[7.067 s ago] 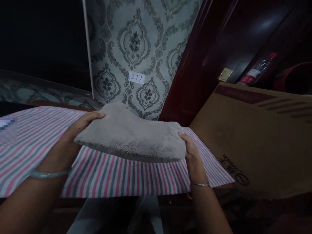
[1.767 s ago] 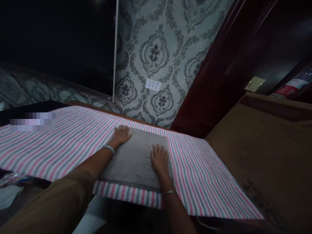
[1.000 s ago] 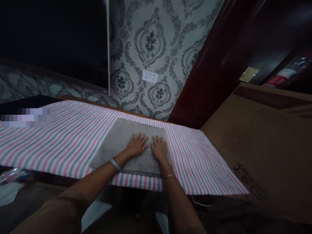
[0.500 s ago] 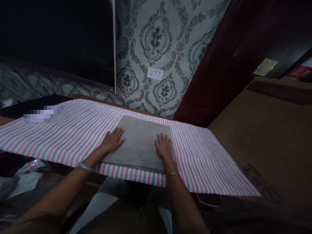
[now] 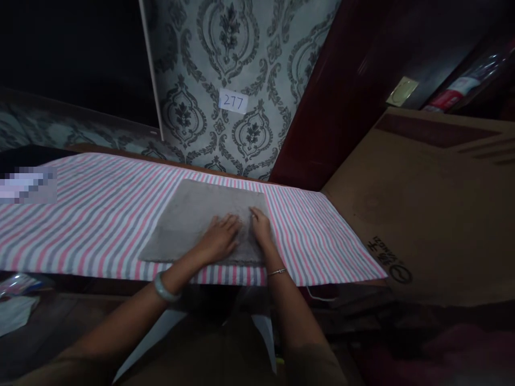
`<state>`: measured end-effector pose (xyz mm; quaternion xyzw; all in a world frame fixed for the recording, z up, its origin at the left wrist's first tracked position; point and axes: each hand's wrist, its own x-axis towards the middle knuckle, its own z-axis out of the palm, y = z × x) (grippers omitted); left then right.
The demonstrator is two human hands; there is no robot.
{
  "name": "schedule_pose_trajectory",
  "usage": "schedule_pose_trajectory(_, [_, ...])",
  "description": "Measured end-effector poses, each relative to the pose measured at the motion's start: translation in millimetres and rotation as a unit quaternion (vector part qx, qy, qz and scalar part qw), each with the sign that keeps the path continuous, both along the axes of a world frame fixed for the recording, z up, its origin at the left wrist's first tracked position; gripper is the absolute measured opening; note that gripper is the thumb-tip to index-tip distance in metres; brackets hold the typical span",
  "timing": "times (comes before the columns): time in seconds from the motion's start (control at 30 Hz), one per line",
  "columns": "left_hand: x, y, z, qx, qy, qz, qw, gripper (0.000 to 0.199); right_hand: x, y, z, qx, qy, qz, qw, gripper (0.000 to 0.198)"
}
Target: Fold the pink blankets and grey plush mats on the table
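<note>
A flat grey cloth (image 5: 189, 214), apparently folded into a rough rectangle, lies on a pink, grey and white striped cloth (image 5: 112, 214). My left hand (image 5: 221, 237) rests on the middle of the grey cloth, palm down, its fingers stretched and slightly apart. Close beside it, near the right edge, my right hand (image 5: 261, 228) is turned partly on its side. Its fingers are bent and drawn together against the grey cloth; the fingertips are partly hidden. Small creases show in the fabric between the two hands.
A large cardboard box (image 5: 434, 214) stands along the right side. Behind the table are patterned wallpaper with a paper label (image 5: 233, 101) and a dark screen (image 5: 80, 59). A plastic bottle (image 5: 462, 88) lies above the box. A blurred-out item (image 5: 24, 185) sits at the far left.
My left hand has moved right from the left edge of the grey cloth to its middle. My right hand has turned and drawn its spread fingers together. The view has shifted right.
</note>
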<state>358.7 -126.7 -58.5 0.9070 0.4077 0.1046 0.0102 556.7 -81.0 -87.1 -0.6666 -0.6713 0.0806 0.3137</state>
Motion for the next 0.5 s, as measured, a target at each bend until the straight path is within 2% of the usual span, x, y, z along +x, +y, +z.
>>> schedule_pose_trajectory(0.1, [31.0,-5.6,-15.6,-0.018,0.014,-0.031,0.999,0.06,-4.5,-12.5,-9.7,0.009,-0.025,0.013,1.0,0.048])
schedule_pose_trajectory(0.2, [27.9,-7.6,-28.7,-0.017,0.009,-0.015,1.0,0.06,-6.2,-18.1,-14.9,0.015,-0.05,0.014,0.999,0.049])
schedule_pose_trajectory(0.33, [-7.9,-10.7,-30.0,-0.005,0.017,0.054,0.998,0.061,-5.2,-18.1,-15.9,0.027,-0.082,0.011,0.996,0.049])
schedule_pose_trajectory(0.5, [-77.6,-14.3,-28.1,0.023,0.029,0.159,0.987,0.061,-6.0,-19.0,-15.9,0.026,-0.09,0.003,0.996,0.047])
